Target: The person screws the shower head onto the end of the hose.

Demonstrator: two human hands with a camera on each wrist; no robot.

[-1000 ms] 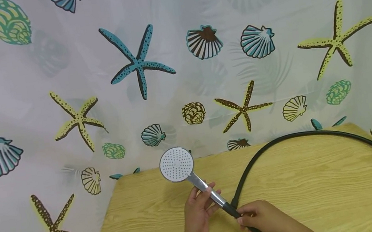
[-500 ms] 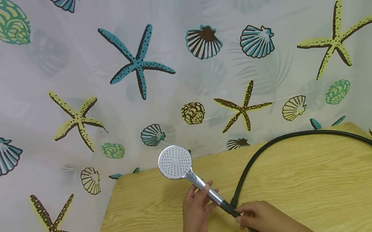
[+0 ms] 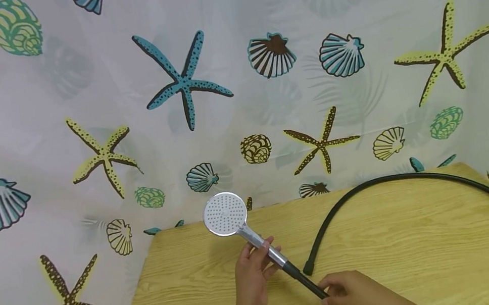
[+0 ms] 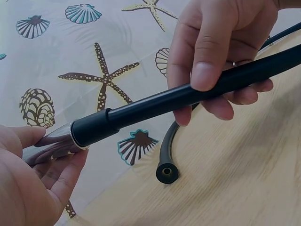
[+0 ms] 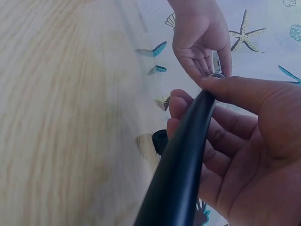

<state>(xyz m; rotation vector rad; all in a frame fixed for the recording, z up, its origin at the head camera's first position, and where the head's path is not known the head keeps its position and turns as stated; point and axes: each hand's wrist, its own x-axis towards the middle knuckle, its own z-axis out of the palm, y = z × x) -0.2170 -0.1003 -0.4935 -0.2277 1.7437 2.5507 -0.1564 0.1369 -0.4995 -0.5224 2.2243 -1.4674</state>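
Observation:
A chrome shower head (image 3: pixel 225 214) with a white, dotted spray face is raised over the wooden table, tilted up to the left. My left hand (image 3: pixel 251 272) grips its chrome handle between thumb and fingers. A black hose (image 4: pixel 155 104) runs from the black collar (image 4: pixel 91 127) at the handle's lower end. Farther down, my right hand (image 3: pixel 355 291) holds this hose, its thumb on top and fingers beneath, as the left wrist view shows. The hose's other end, a black hollow connector (image 4: pixel 167 172), lies loose on the table between the hands and the curtain.
The hose's far stretch (image 3: pixel 394 177) arcs along the table's back edge and off to the right. A pale wood-grain table (image 3: pixel 187 281) lies below. Behind it and at both sides hangs a white curtain (image 3: pixel 229 103) printed with starfish and shells.
The shower head and left hand have shifted slightly left. My right hand has slid a little down the hose, away from the collar, so more hose shows between the hands.

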